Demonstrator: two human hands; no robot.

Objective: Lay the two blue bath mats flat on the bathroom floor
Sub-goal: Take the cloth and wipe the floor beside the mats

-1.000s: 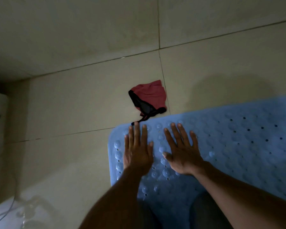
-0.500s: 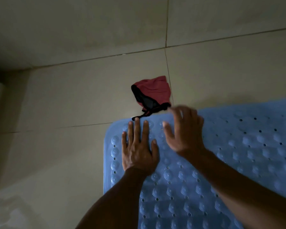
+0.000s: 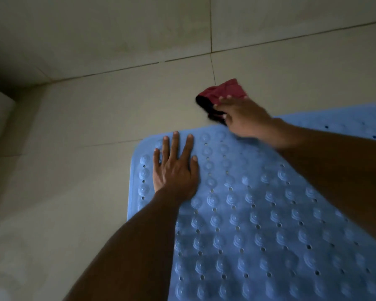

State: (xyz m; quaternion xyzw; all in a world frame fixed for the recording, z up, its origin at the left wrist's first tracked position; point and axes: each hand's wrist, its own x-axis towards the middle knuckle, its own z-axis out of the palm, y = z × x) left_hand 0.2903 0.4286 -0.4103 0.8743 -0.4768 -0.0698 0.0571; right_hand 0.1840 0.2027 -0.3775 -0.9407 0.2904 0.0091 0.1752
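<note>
The left hand is kept pressed flat, fingers spread, on the near corner of the blue bath mat, which is spread on the tiled floor. The right hand, flat on the mat a second ago, has been lifted and reached past the mat's far edge onto the red and black cloth; its fingers are laid over the cloth, but whether they are closed on it cannot be told through the blur. The cloth is judged to be in the way; only one mat is seen, so the task is taken as unfinished.
</note>
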